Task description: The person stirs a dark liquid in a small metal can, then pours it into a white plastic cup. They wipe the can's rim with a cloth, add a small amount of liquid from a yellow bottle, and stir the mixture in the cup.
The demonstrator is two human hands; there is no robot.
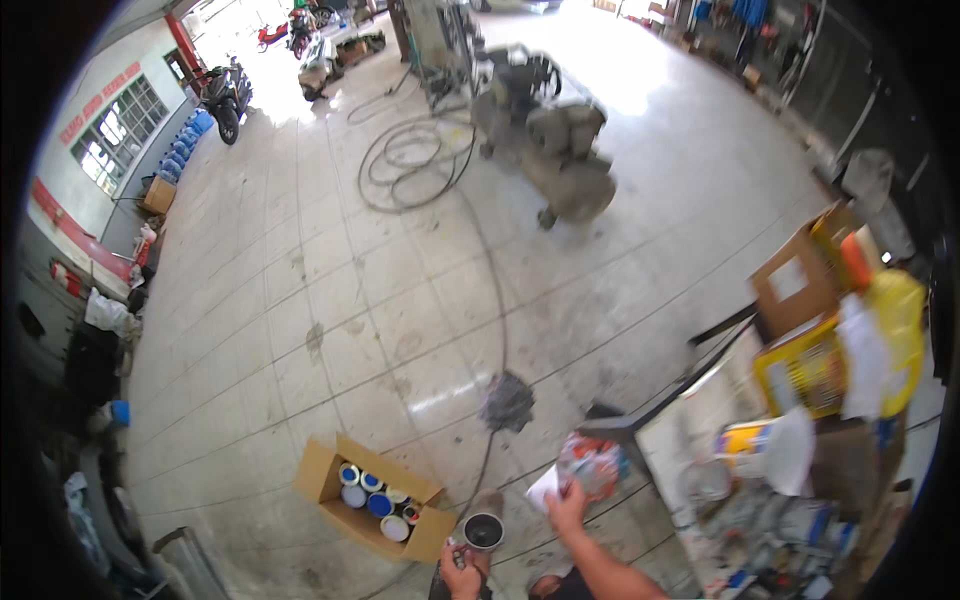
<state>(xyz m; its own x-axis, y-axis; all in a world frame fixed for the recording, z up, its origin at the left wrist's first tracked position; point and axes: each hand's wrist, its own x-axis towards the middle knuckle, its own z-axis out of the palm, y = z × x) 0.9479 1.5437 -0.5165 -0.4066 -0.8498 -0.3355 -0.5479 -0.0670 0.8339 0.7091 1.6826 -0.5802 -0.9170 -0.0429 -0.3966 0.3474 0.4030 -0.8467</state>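
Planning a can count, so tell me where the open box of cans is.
In the head view, the open box sits on the tiled floor, low and left of centre, just left of the left hand.

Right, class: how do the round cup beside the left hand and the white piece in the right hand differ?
The cup has a round rim and looks dark inside; the white piece is pale and angular. The cup sits beside the left hand, mouth upward; the white piece is pinched by the right hand. Both are close to the person.
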